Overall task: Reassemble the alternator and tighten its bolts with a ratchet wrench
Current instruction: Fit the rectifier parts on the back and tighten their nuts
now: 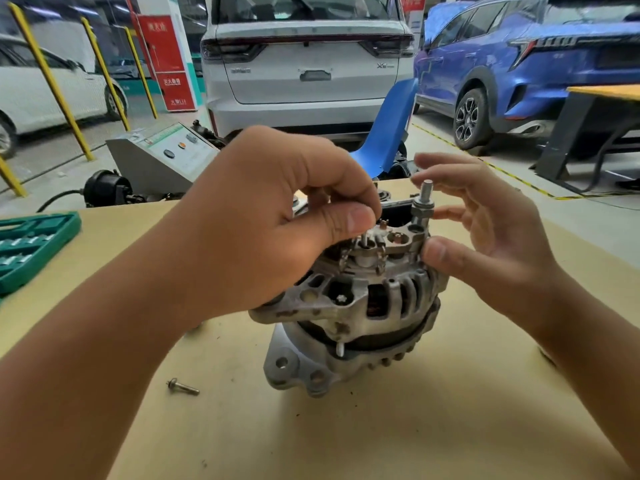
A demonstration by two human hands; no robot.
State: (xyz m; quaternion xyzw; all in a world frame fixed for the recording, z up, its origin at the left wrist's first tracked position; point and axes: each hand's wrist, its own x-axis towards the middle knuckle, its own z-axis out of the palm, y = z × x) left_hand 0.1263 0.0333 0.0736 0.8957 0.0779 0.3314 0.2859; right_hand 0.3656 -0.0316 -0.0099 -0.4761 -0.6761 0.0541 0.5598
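Aluminium catches our eye first: the alternator (346,306) stands on its pulley end in the middle of the table (415,427). Our left hand (263,223) curls over its top, thumb and fingers pinching something small we cannot make out. Our right hand (478,230) is relaxed and open, thumb resting on the housing beside the stud (423,206). 1 bolt (183,386) lies loose nearby. A slip could drop the small part into the vents.

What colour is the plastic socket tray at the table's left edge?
Green plastic socket tray; head view.
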